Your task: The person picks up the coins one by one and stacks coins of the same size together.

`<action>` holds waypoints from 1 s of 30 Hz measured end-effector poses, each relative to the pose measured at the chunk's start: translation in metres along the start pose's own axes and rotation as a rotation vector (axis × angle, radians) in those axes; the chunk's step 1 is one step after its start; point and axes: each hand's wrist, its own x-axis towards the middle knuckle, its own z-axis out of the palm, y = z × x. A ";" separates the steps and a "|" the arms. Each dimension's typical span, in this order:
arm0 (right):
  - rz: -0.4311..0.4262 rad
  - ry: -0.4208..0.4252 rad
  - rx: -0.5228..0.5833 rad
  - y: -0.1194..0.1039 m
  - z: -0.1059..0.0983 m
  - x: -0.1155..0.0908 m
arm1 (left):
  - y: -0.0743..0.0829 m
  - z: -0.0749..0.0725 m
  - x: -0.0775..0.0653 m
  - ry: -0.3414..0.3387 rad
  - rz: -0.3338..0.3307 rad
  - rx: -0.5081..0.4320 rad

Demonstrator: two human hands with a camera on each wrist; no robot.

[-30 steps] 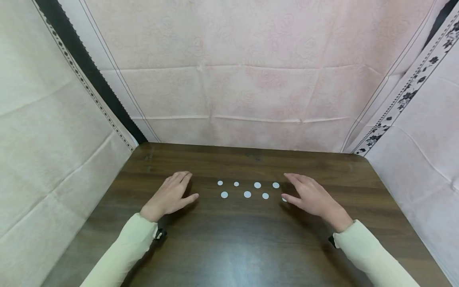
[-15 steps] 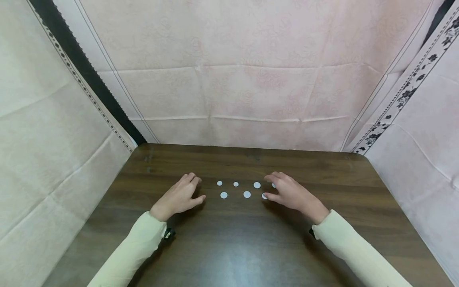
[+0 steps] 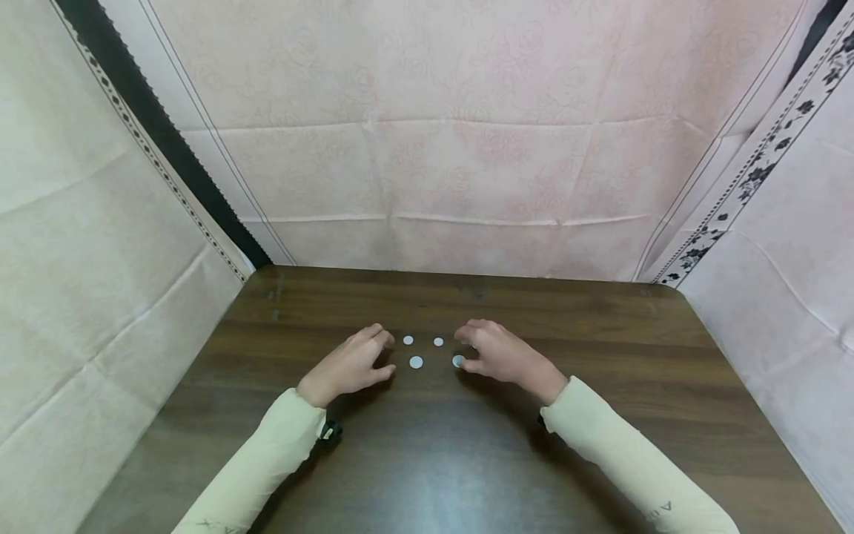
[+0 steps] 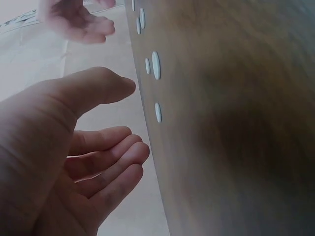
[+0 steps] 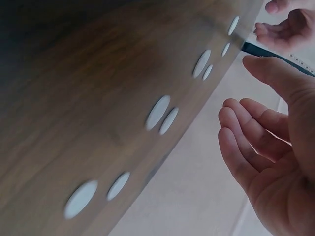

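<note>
Several small white round discs lie in two rows on the brown wooden table, among them a far-row disc (image 3: 438, 342) and a near-row disc (image 3: 416, 362). My left hand (image 3: 353, 365) hovers just left of the rows, fingers loosely bent and thumb apart, holding nothing. Over the right part of the rows is my right hand (image 3: 508, 357), hiding some discs in the head view. It too holds nothing; its thumb and fingers stand apart in the right wrist view, where more discs (image 5: 157, 112) show beneath. Both hands appear raised above the tabletop.
The wooden table (image 3: 427, 452) has its far edge against a pale pink cloth (image 3: 467, 170). Light cloth hangs also on the left side (image 3: 100, 297) and the right side (image 3: 787, 297). A dark band (image 3: 173, 141) runs along the left corner.
My right hand has moved left across the discs, covering different ones. My left hand has shifted right, nearer to the rows. The discs seem to lie where they were.
</note>
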 end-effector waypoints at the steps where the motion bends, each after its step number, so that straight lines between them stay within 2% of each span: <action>1: -0.011 -0.005 -0.009 -0.002 0.001 0.003 | 0.001 0.001 0.001 -0.003 0.001 -0.013; 7: -0.062 -0.042 -0.003 -0.010 0.008 0.021 | 0.003 0.007 0.009 -0.035 -0.015 -0.061; 11: -0.040 -0.088 0.031 -0.016 0.012 0.030 | 0.003 0.011 0.014 -0.043 -0.004 -0.086; 17: -0.023 -0.129 0.002 -0.023 0.020 0.041 | 0.005 0.012 0.018 -0.048 0.031 -0.120; 24: -0.030 -0.159 0.010 -0.028 0.030 0.051 | 0.010 0.014 0.024 -0.085 0.007 -0.143; 30: -0.034 -0.174 0.020 -0.031 0.036 0.058 | 0.012 0.016 0.028 -0.091 0.008 -0.135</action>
